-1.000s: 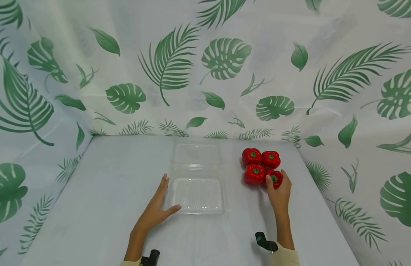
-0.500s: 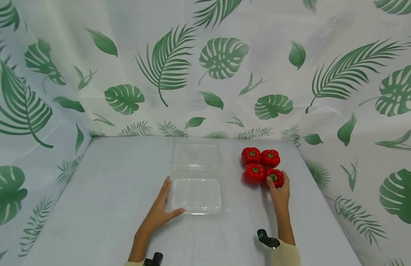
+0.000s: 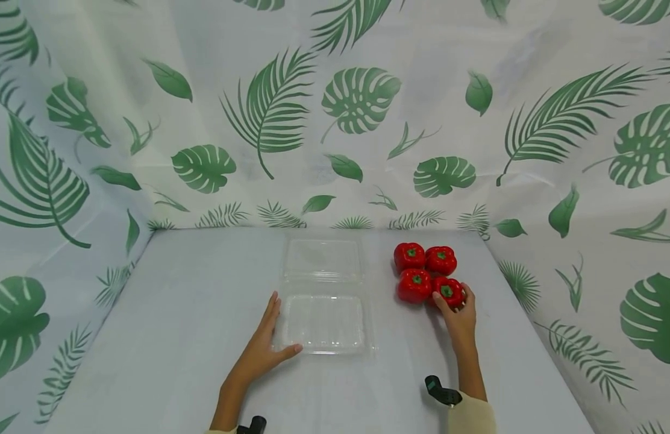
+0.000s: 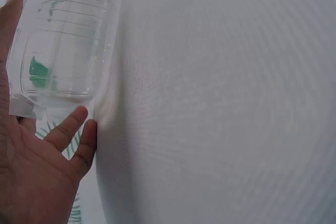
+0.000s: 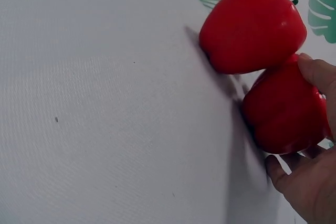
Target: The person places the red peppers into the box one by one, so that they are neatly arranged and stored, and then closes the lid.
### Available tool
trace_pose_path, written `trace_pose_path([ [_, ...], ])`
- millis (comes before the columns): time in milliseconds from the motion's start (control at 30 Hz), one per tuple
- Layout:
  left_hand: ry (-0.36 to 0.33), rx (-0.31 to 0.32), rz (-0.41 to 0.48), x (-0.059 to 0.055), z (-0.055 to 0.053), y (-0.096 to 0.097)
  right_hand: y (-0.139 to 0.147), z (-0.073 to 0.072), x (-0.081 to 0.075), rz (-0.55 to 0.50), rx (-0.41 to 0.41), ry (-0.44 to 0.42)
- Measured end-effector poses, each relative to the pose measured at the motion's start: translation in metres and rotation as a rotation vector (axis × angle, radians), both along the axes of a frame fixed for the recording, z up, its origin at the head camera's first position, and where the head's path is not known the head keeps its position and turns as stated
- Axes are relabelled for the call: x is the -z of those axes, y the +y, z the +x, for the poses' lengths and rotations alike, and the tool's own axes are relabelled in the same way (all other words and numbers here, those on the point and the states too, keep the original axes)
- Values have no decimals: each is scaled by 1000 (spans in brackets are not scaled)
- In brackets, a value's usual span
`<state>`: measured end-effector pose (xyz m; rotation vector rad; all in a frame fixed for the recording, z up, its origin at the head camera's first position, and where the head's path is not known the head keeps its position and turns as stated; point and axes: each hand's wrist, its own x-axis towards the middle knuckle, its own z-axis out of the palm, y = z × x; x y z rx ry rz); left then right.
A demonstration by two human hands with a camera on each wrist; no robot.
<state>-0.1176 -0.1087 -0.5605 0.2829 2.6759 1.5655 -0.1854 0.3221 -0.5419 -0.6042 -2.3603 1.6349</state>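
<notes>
A clear plastic clamshell box (image 3: 324, 325) lies unfolded on the table, its lid (image 3: 323, 258) laid back toward the wall. Along the box's left side rests my left hand (image 3: 256, 352), fingers extended and thumb at the front corner. The left wrist view shows its spread fingertips right by the rim of the box (image 4: 63, 51). My right hand (image 3: 461, 322) holds the front-right red bell pepper (image 3: 447, 292), thumb on one side and fingers on the other. In the right wrist view this pepper (image 5: 286, 108) leans close against a neighbouring pepper (image 5: 252, 27).
Three more red bell peppers, at back left (image 3: 409, 257), back right (image 3: 441, 260) and front left (image 3: 414, 286), are grouped with the held one. A white-covered table (image 3: 178, 337) meets a leaf-printed curtain (image 3: 291, 181) at the back and sides.
My left hand has come slightly right, its thumb now over the front left corner of the box. My right hand stays around the same pepper, which has barely shifted.
</notes>
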Motion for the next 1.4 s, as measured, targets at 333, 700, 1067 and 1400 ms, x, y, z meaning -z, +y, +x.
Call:
trace_pose_path([
  [333, 3, -3, -32, 0, 0, 1, -2, 7, -4, -128, 156, -4],
  [700, 5, 10, -36, 2, 1, -2, -3, 12, -24, -839, 230, 189],
  [1067, -8, 5, -47, -1, 3, -4, -20, 7, -48, -1025, -9, 391],
  [1400, 5, -1, -58, 1, -2, -1, -40, 2, -66, -959, -425, 398],
])
